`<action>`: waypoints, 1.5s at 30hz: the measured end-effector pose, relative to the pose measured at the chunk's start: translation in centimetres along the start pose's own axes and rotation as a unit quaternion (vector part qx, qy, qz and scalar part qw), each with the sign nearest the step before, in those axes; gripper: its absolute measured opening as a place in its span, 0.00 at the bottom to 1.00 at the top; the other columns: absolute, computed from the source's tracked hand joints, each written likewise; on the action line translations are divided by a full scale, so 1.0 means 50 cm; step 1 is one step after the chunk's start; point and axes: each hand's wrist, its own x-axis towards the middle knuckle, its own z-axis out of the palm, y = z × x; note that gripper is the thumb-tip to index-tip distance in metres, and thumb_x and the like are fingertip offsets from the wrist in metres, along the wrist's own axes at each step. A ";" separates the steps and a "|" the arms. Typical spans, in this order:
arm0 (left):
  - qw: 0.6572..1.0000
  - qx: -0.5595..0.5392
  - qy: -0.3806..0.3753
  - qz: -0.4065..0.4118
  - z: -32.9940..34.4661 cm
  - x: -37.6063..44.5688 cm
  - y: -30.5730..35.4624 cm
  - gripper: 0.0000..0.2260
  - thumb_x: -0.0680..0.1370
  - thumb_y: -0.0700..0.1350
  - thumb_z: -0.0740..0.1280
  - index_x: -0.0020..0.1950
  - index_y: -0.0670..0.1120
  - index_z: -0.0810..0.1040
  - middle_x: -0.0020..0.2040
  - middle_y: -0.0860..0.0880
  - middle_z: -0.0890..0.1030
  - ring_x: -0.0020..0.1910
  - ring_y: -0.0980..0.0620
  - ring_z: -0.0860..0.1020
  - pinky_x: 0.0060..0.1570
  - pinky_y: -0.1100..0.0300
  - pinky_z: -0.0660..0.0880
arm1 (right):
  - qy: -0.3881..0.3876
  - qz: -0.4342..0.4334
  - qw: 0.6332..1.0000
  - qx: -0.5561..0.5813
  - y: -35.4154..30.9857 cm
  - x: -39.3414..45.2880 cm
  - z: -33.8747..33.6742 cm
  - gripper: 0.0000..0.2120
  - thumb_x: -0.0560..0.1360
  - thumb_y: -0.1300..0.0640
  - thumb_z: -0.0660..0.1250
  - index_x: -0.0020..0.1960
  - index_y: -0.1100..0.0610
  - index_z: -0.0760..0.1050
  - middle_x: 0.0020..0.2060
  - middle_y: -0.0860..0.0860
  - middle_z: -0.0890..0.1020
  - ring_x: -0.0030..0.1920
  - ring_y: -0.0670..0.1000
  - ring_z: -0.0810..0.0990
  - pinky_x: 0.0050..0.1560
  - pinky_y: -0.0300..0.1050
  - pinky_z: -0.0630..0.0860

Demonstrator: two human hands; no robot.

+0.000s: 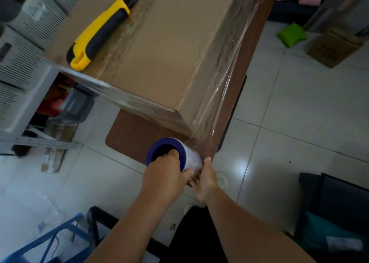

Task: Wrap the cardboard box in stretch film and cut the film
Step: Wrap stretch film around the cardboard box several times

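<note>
Forearms: two bare arms reach in from the near edge toward the tabletop's near corner.
Left grip point(163, 175): clenched on the film roll point(173, 155), fingers hooked into its dark core, thumb against the outside.
Right grip point(205, 180): at the roll's right end, thumb up along the film; fingers partly hidden, so whether they clasp the roll cannot be told.
Film roll: blue-rimmed, clear film, held at the near corner, just beside the box's near edge.
Stretch film point(215, 95): clear sheet running from the roll up along the box's right side; more film lies across the near-left side.
Cardboard box point(165, 49): large, brown, on the tabletop, top face bare but for a taped seam.
Utility knife point(99, 33): yellow and black, lying on the box top, far left, untouched.
Tabletop point(131, 137): dark wood-grain, rounded near corner showing.
Floor point(289, 123): pale tiles; green packet point(291, 34) and small brown carton point(333, 49) far right.
Left side: grey perforated shelving units point(24, 57).
</note>
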 end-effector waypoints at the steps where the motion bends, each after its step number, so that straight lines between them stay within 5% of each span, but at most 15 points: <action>1: 1.000 0.008 -0.001 0.004 0.000 0.004 0.001 0.16 0.75 0.55 0.67 0.54 0.45 0.73 0.47 0.49 0.79 0.44 0.50 0.78 0.39 0.60 0.70 | 0.004 0.004 1.000 0.001 -0.001 -0.001 0.001 0.24 0.81 0.39 0.51 0.55 0.58 0.74 0.36 0.52 0.78 0.37 0.47 0.76 0.45 0.40 0.75; 4: 0.999 0.029 -0.007 0.023 -0.007 0.014 0.007 0.16 0.75 0.56 0.67 0.54 0.45 0.73 0.48 0.49 0.80 0.46 0.49 0.78 0.39 0.60 0.70 | 0.018 0.010 1.000 0.007 0.001 -0.003 0.005 0.22 0.81 0.40 0.51 0.41 0.55 0.71 0.31 0.50 0.74 0.33 0.47 0.73 0.40 0.39 0.73; 6: 0.998 0.047 -0.009 0.045 -0.013 0.019 0.009 0.17 0.75 0.55 0.67 0.55 0.44 0.73 0.49 0.48 0.80 0.47 0.49 0.79 0.39 0.60 0.69 | 0.029 0.008 0.999 0.028 0.002 -0.007 0.012 0.21 0.81 0.41 0.51 0.40 0.55 0.70 0.32 0.51 0.74 0.32 0.47 0.73 0.40 0.39 0.73; 10: 0.993 0.074 -0.018 0.092 -0.022 0.027 0.002 0.16 0.75 0.55 0.66 0.53 0.44 0.73 0.48 0.48 0.80 0.46 0.49 0.78 0.38 0.61 0.65 | 0.050 -0.017 0.995 0.080 0.012 -0.011 0.021 0.22 0.81 0.42 0.52 0.54 0.59 0.73 0.36 0.53 0.78 0.35 0.48 0.76 0.37 0.41 0.73; 15: 0.982 0.097 -0.054 0.156 -0.022 0.031 -0.030 0.17 0.76 0.54 0.65 0.58 0.44 0.71 0.52 0.47 0.79 0.50 0.48 0.78 0.40 0.60 0.66 | 0.058 -0.052 0.987 0.139 0.040 -0.020 0.046 0.29 0.82 0.41 0.48 0.69 0.62 0.70 0.61 0.59 0.79 0.55 0.55 0.80 0.41 0.43 0.77; 20: 0.967 0.097 -0.091 0.217 -0.029 0.037 -0.064 0.18 0.76 0.53 0.66 0.60 0.44 0.70 0.55 0.47 0.78 0.52 0.47 0.77 0.44 0.58 0.70 | 0.076 -0.091 0.975 0.188 0.068 -0.033 0.073 0.29 0.82 0.41 0.48 0.67 0.62 0.72 0.57 0.61 0.81 0.43 0.53 0.80 0.34 0.44 0.75; 26: 0.960 0.098 -0.078 0.250 -0.041 0.040 -0.082 0.16 0.76 0.53 0.66 0.58 0.44 0.71 0.52 0.48 0.80 0.49 0.49 0.79 0.41 0.60 0.70 | 0.109 -0.102 0.967 0.207 0.077 -0.023 0.093 0.31 0.79 0.38 0.53 0.69 0.61 0.70 0.60 0.61 0.79 0.58 0.59 0.80 0.60 0.55 0.77; 39: 0.936 0.122 -0.077 0.320 -0.060 0.057 -0.136 0.15 0.76 0.54 0.66 0.54 0.45 0.72 0.41 0.52 0.76 0.36 0.55 0.71 0.35 0.63 0.66 | 0.131 -0.133 0.973 0.139 0.101 -0.017 0.132 0.34 0.80 0.37 0.48 0.70 0.63 0.69 0.62 0.61 0.78 0.61 0.59 0.78 0.65 0.57 0.73; 45: 0.914 0.158 -0.080 0.366 -0.083 0.090 -0.179 0.15 0.76 0.54 0.67 0.52 0.44 0.71 0.47 0.47 0.79 0.44 0.48 0.78 0.36 0.60 0.67 | 0.140 -0.157 0.963 0.169 0.133 0.000 0.188 0.34 0.80 0.37 0.47 0.69 0.63 0.69 0.61 0.60 0.79 0.60 0.58 0.78 0.65 0.56 0.73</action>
